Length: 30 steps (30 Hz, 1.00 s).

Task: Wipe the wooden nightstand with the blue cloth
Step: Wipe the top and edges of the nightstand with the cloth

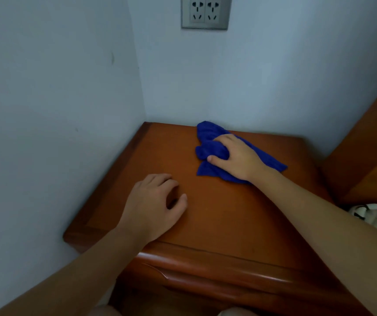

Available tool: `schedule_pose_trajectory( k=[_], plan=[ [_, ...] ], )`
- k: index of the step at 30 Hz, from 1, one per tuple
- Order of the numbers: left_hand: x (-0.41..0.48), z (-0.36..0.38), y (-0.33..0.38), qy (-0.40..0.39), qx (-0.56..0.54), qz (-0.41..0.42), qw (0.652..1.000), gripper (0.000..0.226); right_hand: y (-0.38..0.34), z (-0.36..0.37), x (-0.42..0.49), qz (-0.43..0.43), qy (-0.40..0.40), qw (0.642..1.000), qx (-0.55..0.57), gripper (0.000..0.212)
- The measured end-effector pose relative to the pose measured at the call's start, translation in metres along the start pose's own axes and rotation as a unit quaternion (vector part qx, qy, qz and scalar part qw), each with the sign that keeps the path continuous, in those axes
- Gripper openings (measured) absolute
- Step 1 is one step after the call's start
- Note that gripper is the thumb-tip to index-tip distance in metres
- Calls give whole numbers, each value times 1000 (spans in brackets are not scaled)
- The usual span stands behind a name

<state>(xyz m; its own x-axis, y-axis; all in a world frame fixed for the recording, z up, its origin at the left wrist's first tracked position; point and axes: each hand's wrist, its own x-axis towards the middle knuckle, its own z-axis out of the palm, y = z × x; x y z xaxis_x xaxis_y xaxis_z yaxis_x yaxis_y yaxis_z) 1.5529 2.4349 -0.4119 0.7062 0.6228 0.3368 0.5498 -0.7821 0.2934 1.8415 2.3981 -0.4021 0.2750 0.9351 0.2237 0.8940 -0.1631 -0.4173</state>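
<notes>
Filling the corner between two pale walls (57, 110), the wooden nightstand (228, 215) shows its bare top. The blue cloth (208, 135) lies bunched on the far right part of that top, near the back wall. The right hand (237, 156) lies on it, fingers and thumb curled round a fold. The left hand (153, 201) rests on the near left wood, loosely curled, holding nothing. A double wall socket (206, 12) sits above.

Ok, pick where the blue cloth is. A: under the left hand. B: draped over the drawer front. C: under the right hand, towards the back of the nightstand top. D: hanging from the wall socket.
C: the right hand grips the bunched blue cloth towards the back of the nightstand; the left hand rests on bare wood.
</notes>
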Motion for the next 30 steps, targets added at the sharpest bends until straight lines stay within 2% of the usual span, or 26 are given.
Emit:
schedule_pose_trajectory(
  k=[3, 6, 8, 13, 15, 18, 22, 25, 30],
  plan=[
    [0, -1, 0, -2, 4, 0, 1000, 53, 20, -8, 13, 101, 51, 992, -50, 64],
    [2, -2, 0, -11, 5, -1, 1000, 56, 19, -8, 26, 156, 55, 981, -102, 72],
    [2, -2, 0, -12, 3, -3, 1000, 56, 14, -8, 24, 149, 40, 981, -114, 74],
    [1, -1, 1, -8, 6, 1, 1000, 55, 13, -17, -23, 53, -1, 994, -91, 70],
    [2, -1, 0, -9, 9, -1, 1000, 55, 21, -20, -33, 61, 21, 995, -79, 66],
    [2, -2, 1, -14, 9, 0, 1000, 57, 34, -22, -20, 137, 55, 984, -102, 69],
    [3, -4, 3, -16, 5, -4, 1000, 59, 37, -21, 4, 208, 55, 969, -121, 76],
    [3, -5, 3, -20, 1, -4, 1000, 59, 32, -22, 1, 192, 30, 974, -120, 77],
    [0, -5, 4, -18, 2, -7, 1000, 60, 8, -27, -60, 111, 1, 989, -94, 77]
  ],
)
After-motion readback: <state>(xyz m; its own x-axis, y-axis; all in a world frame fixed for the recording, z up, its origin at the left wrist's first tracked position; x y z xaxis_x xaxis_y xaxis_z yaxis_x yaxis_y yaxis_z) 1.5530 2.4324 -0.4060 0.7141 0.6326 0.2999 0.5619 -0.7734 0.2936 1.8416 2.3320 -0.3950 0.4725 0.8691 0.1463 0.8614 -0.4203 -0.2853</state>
